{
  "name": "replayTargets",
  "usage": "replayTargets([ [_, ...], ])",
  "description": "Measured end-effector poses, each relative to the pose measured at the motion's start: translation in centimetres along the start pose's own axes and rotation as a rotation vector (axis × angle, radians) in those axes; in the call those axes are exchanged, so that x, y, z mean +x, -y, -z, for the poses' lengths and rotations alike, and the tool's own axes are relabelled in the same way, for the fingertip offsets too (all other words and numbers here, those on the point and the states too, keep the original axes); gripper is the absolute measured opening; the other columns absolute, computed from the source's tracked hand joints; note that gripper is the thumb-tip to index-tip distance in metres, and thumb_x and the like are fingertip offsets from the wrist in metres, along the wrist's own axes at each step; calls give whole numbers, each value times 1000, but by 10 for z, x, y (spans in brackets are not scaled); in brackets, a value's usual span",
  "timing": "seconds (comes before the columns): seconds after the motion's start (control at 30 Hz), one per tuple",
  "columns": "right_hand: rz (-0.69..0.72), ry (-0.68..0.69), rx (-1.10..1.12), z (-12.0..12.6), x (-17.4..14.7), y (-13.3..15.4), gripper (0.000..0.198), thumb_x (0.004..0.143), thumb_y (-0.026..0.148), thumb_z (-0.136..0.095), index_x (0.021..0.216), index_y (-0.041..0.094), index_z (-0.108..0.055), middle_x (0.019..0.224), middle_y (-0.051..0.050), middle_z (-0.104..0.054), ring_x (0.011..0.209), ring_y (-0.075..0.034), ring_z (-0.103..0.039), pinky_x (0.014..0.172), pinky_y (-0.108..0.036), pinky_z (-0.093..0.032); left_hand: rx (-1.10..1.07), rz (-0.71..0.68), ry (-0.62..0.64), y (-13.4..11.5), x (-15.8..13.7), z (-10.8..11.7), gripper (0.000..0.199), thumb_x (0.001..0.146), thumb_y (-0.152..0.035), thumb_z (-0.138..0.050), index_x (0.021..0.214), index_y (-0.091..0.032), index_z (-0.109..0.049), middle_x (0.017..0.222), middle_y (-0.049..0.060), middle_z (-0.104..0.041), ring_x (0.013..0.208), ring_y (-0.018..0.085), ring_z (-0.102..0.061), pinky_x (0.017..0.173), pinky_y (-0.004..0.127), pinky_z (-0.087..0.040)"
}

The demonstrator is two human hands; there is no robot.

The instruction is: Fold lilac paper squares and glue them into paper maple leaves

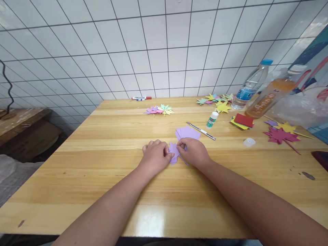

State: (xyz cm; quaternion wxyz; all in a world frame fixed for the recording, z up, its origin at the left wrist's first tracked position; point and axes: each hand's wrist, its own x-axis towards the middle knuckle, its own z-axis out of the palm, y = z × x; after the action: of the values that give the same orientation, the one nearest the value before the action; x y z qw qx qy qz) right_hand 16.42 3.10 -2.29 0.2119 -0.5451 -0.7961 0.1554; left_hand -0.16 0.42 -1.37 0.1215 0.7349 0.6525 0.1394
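A purple paper leaf [173,152] with a pointed outline and a thin stem lies on the wooden table between my hands. My left hand [156,154] has its thumb and fingers closed on the leaf's left edge. On the other side, my right hand [194,150] pinches the leaf's right edge, and its fingers hide part of it. Just behind my right hand are purple paper sheets [188,132], partly covered by that hand. A slim craft knife [201,131] and a glue stick [212,120] without its cap on the table are beyond them.
Paper leaves [160,109] lie at the back, with more leaves [221,106] at the back right. A water bottle [249,87], an orange drink bottle [273,94], coloured paper pieces [244,120], a clear cap [249,142] and a dark red leaf [281,134] are at right. Markers [141,98] lie near the tiled wall.
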Motion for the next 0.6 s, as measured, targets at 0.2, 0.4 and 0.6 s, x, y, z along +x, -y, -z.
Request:
replayTargets([
  [0.2, 24, 5, -43, 0, -2, 2, 10, 80, 24, -51, 77, 23, -61, 78, 2, -63, 77, -13, -53, 64, -23, -33, 61, -276, -75, -10, -8, 2, 13, 79, -20, -52, 89, -25, -59, 91, 2, -58, 91, 21, -48, 82, 37, -33],
  [0.4, -25, -54, -141, 1, -4, 4, 16, 77, 32, -58, 90, 23, -54, 84, 0, -61, 78, -16, -51, 60, -25, -30, 205, -458, 36, -18, -16, 5, 24, 86, -15, -40, 95, -18, -62, 88, 6, -59, 88, 21, -49, 81, 35, -39],
  [0.6, 14, -25, -84, 8, -2, -5, 13, 78, 25, -58, 92, 26, -58, 88, 1, -58, 82, -14, -51, 65, -23, -35, 304, -494, 124, -21, -21, 6, 32, 85, -9, -36, 105, -12, -61, 106, 11, -60, 104, 23, -50, 93, 36, -38],
])
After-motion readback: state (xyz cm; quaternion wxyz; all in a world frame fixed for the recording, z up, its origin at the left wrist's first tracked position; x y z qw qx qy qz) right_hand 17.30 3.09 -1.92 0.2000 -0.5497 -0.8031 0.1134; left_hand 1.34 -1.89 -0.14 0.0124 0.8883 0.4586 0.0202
